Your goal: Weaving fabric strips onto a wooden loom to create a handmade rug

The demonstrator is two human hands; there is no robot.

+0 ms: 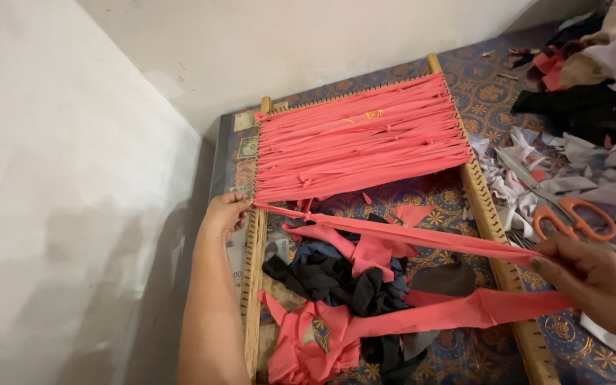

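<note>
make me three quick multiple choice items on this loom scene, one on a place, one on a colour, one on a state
1. Where do the scissors lie?
A. right of the wooden frame, on fabric scraps
B. inside the frame
C. in the left hand

2. What colour are the strips stretched across the frame?
A. blue
B. coral pink
C. white

3. How is the strip between the hands?
A. rolled into a ball
B. lying slack on the floor
C. pulled taut across the frame

Answers: A, orange handles rest on grey scraps beyond the right rail; B, the rows are pink; C, the left hand and right hand hold it straight.
</note>
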